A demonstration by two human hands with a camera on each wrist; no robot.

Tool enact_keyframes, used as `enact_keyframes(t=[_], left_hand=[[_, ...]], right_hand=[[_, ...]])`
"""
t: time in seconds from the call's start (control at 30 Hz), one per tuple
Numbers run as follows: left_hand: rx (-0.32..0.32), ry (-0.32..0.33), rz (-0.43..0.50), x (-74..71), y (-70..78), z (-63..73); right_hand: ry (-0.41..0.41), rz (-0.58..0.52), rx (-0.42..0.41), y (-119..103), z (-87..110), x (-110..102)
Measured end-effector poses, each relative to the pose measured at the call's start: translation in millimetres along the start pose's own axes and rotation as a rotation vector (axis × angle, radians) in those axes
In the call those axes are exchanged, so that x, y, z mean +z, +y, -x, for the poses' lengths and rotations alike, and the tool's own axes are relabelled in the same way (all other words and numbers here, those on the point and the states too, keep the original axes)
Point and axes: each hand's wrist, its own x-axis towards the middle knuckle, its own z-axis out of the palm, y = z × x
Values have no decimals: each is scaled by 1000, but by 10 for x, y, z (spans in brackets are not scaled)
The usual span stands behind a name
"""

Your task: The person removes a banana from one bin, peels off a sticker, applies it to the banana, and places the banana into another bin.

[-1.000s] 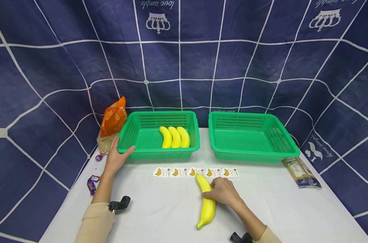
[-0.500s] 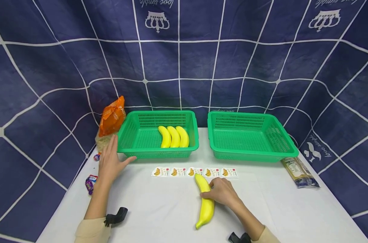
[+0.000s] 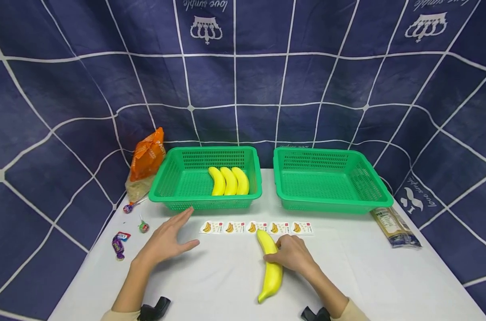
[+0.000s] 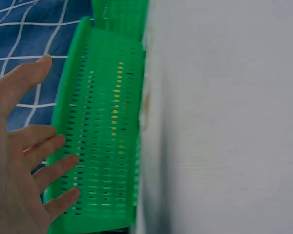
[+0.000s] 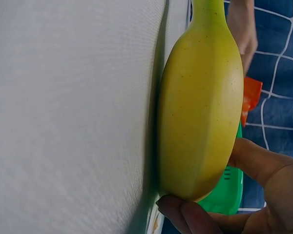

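Observation:
My right hand (image 3: 294, 255) grips a yellow banana (image 3: 271, 272) by its middle, thumb on one side and fingers on the other. The banana lies lengthwise on the white table, its upper tip at the row of stickers (image 3: 256, 228). In the right wrist view the banana (image 5: 200, 107) fills the middle, close to the tabletop. My left hand (image 3: 164, 240) hovers with spread fingers in front of the left green basket (image 3: 210, 204), holding nothing. Three bananas (image 3: 228, 182) lie side by side in that basket. In the left wrist view the left hand (image 4: 24, 170) appears before the basket wall (image 4: 97, 136).
A second green basket (image 3: 335, 206) stands at the back right, with a flat package (image 3: 397, 227) beside it. An orange bag (image 3: 148, 156) leans by the left basket. Lollipops (image 3: 144, 227) and a purple-wrapped candy (image 3: 118, 248) lie on the left side of the table.
My left hand has left the left basket's front corner and moved toward me and to the right. That basket's left end has shifted slightly. The right hand stays on the banana.

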Motion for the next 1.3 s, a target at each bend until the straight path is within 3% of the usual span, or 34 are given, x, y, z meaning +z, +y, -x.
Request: enact_keyframes(t=[0.2,0.5,0.63,1.0,1.3], left_hand=[[16,-64,-15,247,-43,-57],[66,-58,-132,511,-204,-132],[77,-55,-184,554,-259,-133],[28,-116,-187,567,-249,-159],[32,-136,-193,581,-266,-142]], right_hand=[[-5,-5,-10,-2,6,20],[-16,4,-19,-19,11,24],[-10,18,-11,-22,9,25],[2,20,1,-9,-17,1],[-20,13,14,-15,-21,-9]])
